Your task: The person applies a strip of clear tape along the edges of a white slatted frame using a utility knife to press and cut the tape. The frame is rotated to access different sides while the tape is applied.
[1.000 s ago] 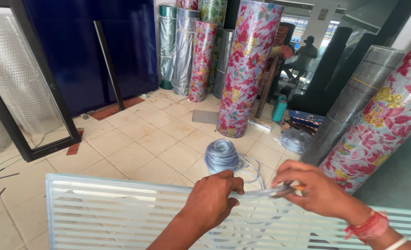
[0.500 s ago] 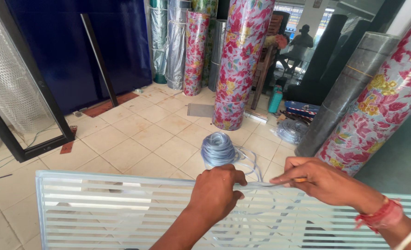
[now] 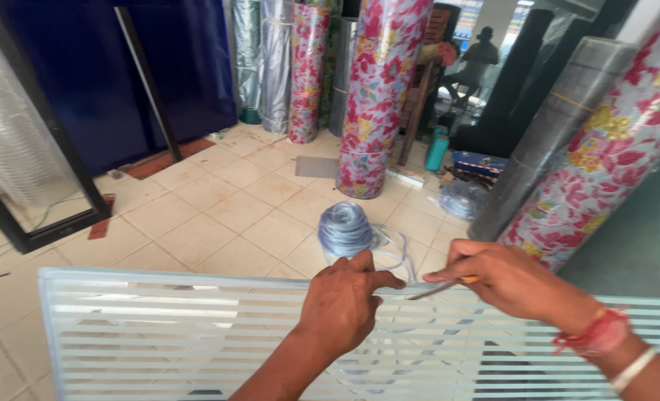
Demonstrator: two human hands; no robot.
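From the head camera, looking down: a pale frosted panel point(image 3: 196, 334) with fine horizontal stripes lies flat across the bottom of the view, its far edge running left to right just beneath the two hands. The left hand point(image 3: 342, 301) is curled, thumb and forefinger pressed together on a thin translucent blue-grey strip point(image 3: 411, 288) right at that far edge, a little right of the middle. The right hand point(image 3: 504, 278) sits just beside it, fingers closed around a slim tool with a yellowish handle point(image 3: 467, 280); its dark tip points toward the left thumb and meets the strip there. A red thread band and a white bangle circle the right wrist.

The strip looks soft and glossy, like flexible plastic gasket cord. It loops loosely away over the panel's far edge down to the floor point(image 3: 218, 215), where the rest is wound into a compact round coil point(image 3: 345, 226) standing on the beige tiles just beyond the hands.

Further back, tall floral-printed rolls point(image 3: 378, 96) stand upright, with another large one point(image 3: 605, 156) leaning at the right edge beside a grey mesh roll point(image 3: 545, 141). A dark-framed screen point(image 3: 18, 134) leans at the left against a blue wall.
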